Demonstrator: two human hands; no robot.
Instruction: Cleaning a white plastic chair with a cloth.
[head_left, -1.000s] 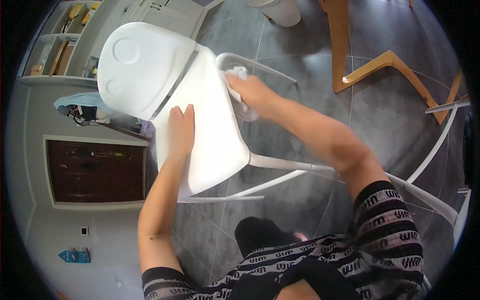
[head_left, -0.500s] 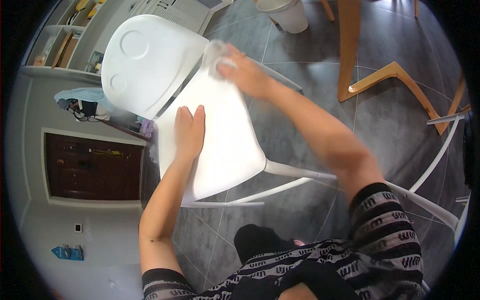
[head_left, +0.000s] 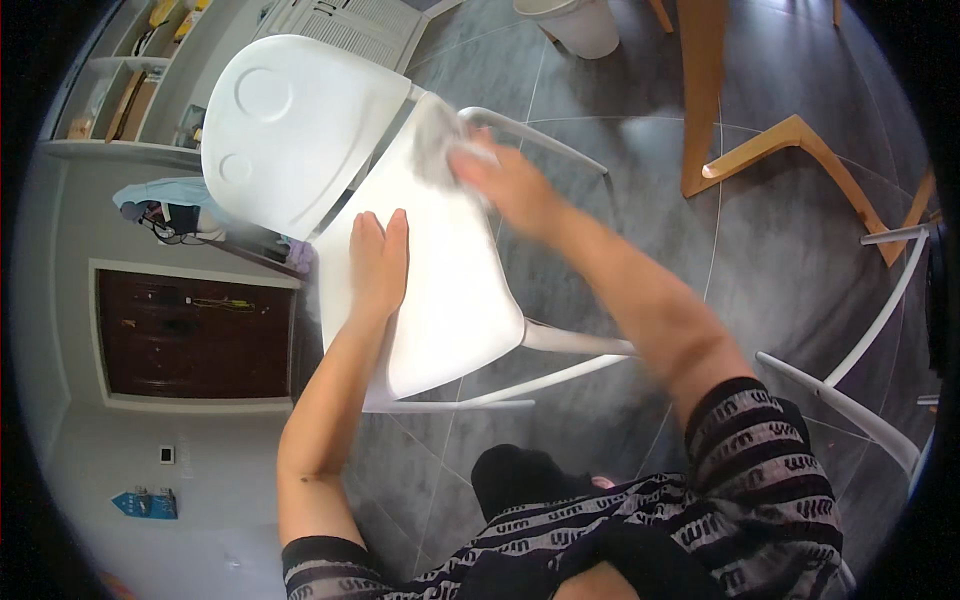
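A white chair [head_left: 455,285] stands in front of me, its rounded backrest [head_left: 300,130] at the far left. My left hand [head_left: 378,262] lies flat on the seat, fingers stretched out and holding nothing. At the seat's far right corner, near the backrest, my right hand [head_left: 505,180] grips a pale, whitish cloth [head_left: 438,145]. The cloth is pressed on the seat and smeared by motion, so its folds do not show clearly.
Wooden table legs [head_left: 700,100] rise at the right, with another white chair's legs [head_left: 850,400] nearer me. A white bin [head_left: 580,30] stands at the far side. Shelves [head_left: 130,150] and a dark brown door [head_left: 195,335] are on the left.
My right hand and the cloth have shifted slightly right and nearer to me along the seat's edge. My left hand stays in the same place on the seat.
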